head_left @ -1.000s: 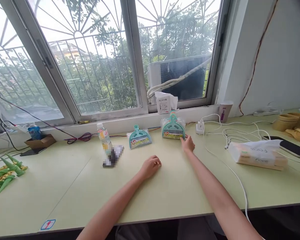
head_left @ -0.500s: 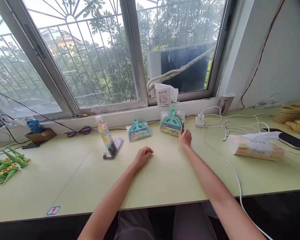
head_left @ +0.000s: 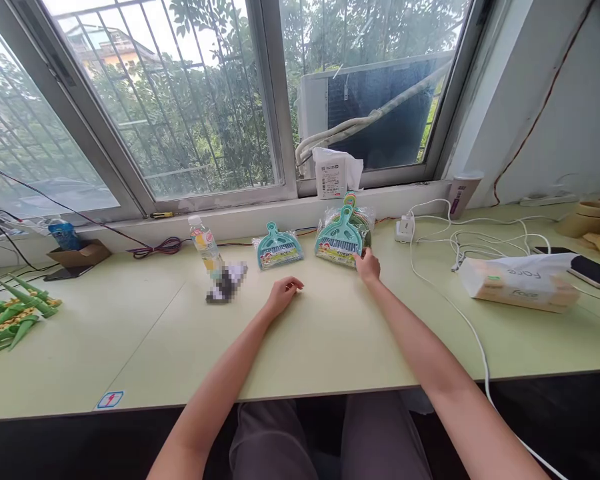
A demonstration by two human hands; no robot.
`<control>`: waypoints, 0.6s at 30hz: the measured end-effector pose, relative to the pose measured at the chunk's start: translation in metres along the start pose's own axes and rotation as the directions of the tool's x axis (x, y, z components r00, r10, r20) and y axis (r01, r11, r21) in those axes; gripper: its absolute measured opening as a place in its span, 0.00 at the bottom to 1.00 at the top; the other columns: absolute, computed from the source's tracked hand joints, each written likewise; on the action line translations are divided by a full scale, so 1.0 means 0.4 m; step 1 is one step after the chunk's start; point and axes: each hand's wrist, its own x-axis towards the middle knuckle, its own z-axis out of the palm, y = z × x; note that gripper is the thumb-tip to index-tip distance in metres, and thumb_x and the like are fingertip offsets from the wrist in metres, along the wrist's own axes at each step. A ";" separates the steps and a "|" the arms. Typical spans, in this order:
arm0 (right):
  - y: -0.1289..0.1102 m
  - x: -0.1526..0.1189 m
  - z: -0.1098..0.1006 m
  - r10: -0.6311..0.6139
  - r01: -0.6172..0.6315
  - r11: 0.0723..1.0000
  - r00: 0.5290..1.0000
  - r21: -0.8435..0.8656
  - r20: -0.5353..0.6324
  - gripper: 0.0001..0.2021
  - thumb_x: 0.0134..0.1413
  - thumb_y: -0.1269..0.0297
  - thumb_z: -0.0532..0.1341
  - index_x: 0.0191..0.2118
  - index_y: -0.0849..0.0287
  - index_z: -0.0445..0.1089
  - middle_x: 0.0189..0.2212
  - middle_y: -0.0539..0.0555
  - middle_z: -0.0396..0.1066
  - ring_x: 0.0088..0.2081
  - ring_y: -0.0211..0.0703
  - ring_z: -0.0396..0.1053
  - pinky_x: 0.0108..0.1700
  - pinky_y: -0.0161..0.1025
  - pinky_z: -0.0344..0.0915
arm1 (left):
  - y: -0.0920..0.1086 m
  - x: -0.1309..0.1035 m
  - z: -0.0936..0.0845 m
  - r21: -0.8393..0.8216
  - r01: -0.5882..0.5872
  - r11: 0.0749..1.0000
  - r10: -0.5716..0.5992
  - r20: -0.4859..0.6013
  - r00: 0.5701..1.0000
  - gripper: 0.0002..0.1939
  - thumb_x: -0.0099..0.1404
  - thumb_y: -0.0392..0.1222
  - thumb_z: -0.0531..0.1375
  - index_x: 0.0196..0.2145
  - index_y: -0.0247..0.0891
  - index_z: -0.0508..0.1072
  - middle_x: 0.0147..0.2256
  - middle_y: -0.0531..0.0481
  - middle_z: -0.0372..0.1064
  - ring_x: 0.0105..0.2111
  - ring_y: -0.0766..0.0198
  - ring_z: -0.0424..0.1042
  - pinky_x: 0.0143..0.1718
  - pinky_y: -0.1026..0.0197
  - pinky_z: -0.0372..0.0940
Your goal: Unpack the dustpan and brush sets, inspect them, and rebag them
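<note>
Several wrapped teal dustpan-and-brush sets (head_left: 339, 241) stand stacked below the window. My right hand (head_left: 368, 266) has its fingers on the lower right edge of the front set, which leans slightly away from those behind. A single wrapped teal dustpan set (head_left: 279, 249) lies to the left of the stack. My left hand (head_left: 283, 294) rests on the pale green table (head_left: 320, 347), fingers loosely curled and apart, with nothing in it.
A bottle (head_left: 205, 244) and a blurred dark item (head_left: 226, 283) stand left of centre. Green woven pieces (head_left: 17, 313) lie far left. On the right are a tissue pack (head_left: 520, 283), white cables, a charger (head_left: 405, 229), a cup (head_left: 464, 195) and phones.
The front dustpan set of the stack has shifted a little left, away from those behind, with my right hand at its edge. The view has tilted down slightly. My left hand stays resting.
</note>
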 end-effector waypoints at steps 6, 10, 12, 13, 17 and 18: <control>-0.044 -0.038 0.018 -0.053 -0.006 0.959 0.978 0.284 0.200 0.12 0.59 0.58 0.57 0.44 0.58 0.71 0.36 0.53 0.76 0.18 0.35 0.68 0.29 0.36 0.65 | -0.036 0.027 -0.024 -0.245 0.133 0.960 -0.179 -0.176 0.968 0.22 0.62 0.49 0.57 0.52 0.38 0.67 0.46 0.41 0.72 0.37 0.63 0.72 0.33 0.63 0.66; -0.085 -0.084 0.050 -0.157 -0.036 0.873 0.924 0.487 0.349 0.10 0.56 0.58 0.60 0.37 0.59 0.72 0.27 0.49 0.72 0.15 0.32 0.63 0.21 0.33 0.63 | -0.039 0.037 -0.024 -0.452 0.236 0.860 -0.324 -0.128 0.937 0.31 0.61 0.56 0.59 0.57 0.38 0.62 0.47 0.41 0.72 0.39 0.58 0.75 0.35 0.60 0.69; -0.104 -0.110 0.063 -0.257 -0.033 0.801 0.882 0.598 0.394 0.12 0.53 0.55 0.61 0.34 0.59 0.71 0.25 0.49 0.70 0.16 0.32 0.61 0.19 0.33 0.62 | -0.043 0.039 -0.022 -0.566 0.245 0.787 -0.351 -0.084 0.933 0.32 0.59 0.58 0.61 0.56 0.41 0.63 0.46 0.42 0.73 0.42 0.54 0.75 0.39 0.55 0.70; -0.111 -0.123 0.067 -0.299 -0.036 0.771 0.861 0.635 0.412 0.13 0.53 0.53 0.61 0.34 0.59 0.71 0.25 0.49 0.70 0.18 0.33 0.61 0.19 0.33 0.63 | -0.047 0.040 -0.021 -0.612 0.247 0.751 -0.365 -0.074 0.928 0.32 0.57 0.58 0.63 0.55 0.41 0.64 0.45 0.42 0.74 0.42 0.53 0.75 0.41 0.53 0.71; -0.114 -0.169 0.055 -0.358 0.120 0.812 0.875 0.571 0.325 0.13 0.55 0.56 0.60 0.42 0.58 0.70 0.35 0.53 0.74 0.29 0.40 0.70 0.29 0.38 0.69 | -0.058 0.038 -0.025 -0.697 0.239 0.676 -0.399 -0.073 0.914 0.28 0.51 0.52 0.68 0.47 0.38 0.70 0.43 0.41 0.76 0.43 0.50 0.76 0.45 0.50 0.71; -0.111 -0.179 0.044 -0.394 0.230 0.831 0.886 0.506 0.244 0.14 0.55 0.58 0.60 0.46 0.57 0.69 0.41 0.55 0.74 0.33 0.43 0.72 0.34 0.41 0.71 | -0.057 0.037 -0.025 -0.700 0.235 0.674 -0.394 -0.072 0.916 0.27 0.50 0.51 0.68 0.45 0.38 0.71 0.42 0.41 0.76 0.44 0.49 0.76 0.46 0.49 0.71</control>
